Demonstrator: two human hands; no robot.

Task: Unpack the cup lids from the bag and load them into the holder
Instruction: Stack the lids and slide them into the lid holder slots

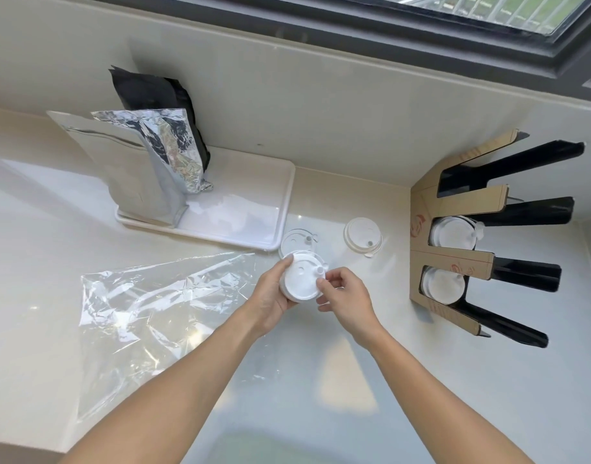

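Both hands meet over the pale tabletop (320, 380): the left hand (270, 301) cups a short stack of white lids (300, 279), the right hand (346, 298) pinching its rim. Left lies the flattened clear bag (146, 316); right, the cardboard holder (454, 236) has lids in two slots.

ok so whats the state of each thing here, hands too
left hand: gripping a stack of white plastic lids
right hand: pinching the top lid's edge
clear plastic bag: empty, lying flat on the counter
white lid stack by the tray: resting on the counter
cardboard and black holder: two slots loaded with lids, top slot empty
silver foil pouch: upright in the white tray
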